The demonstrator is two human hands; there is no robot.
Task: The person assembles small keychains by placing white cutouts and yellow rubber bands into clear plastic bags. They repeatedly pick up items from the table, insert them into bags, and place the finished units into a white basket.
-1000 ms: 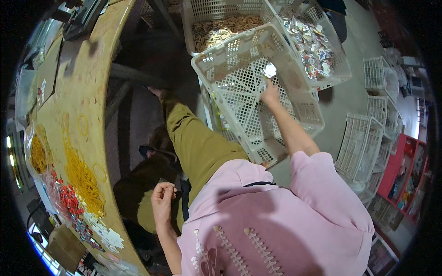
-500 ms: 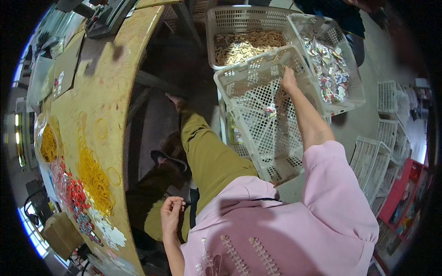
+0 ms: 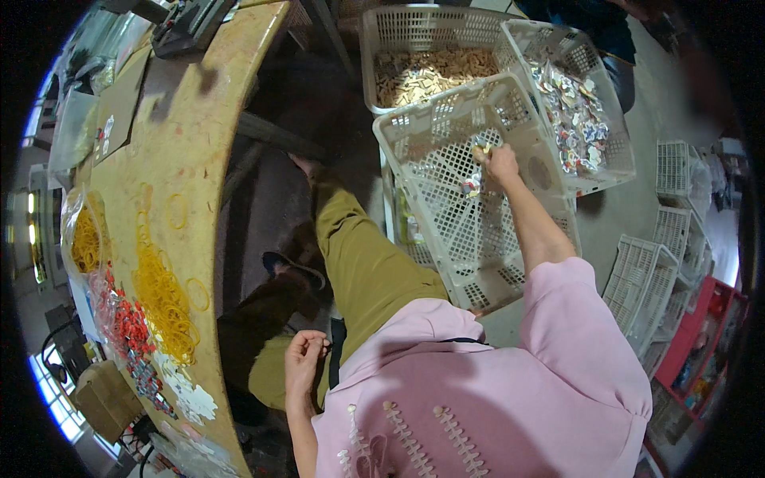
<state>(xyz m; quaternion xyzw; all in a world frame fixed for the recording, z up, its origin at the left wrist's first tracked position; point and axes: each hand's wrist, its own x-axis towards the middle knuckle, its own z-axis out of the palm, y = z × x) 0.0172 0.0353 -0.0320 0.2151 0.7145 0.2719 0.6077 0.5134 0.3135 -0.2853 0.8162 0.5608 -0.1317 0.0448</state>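
My right hand (image 3: 502,166) is inside a white plastic basket (image 3: 446,247) with a lattice bottom. Its fingers are closed on a small bundle of colourful pieces (image 3: 480,149), yellow and white in part, too small to make out further. Just below it, a similar small colourful bundle (image 3: 471,186) lies on the basket's bottom. Over my thigh, at the left, my left hand (image 3: 304,360) has its fingers curled into a pinch; whether anything is between them is too small to tell.
Behind stand a crate (image 3: 434,28) of light wooden pieces and another (image 3: 625,151) of colourful pieces. The worktable (image 3: 179,119) at the left carries yellow rubber bands (image 3: 163,307), red pieces (image 3: 131,327) and white cutouts (image 3: 190,394). Stacked baskets (image 3: 637,279) stand right; another person's leg shows at the back.
My right hand has come down from the basket's far side towards its middle, and a small colourful bundle now shows at its fingertips. The left hand keeps its pinch over the thigh.
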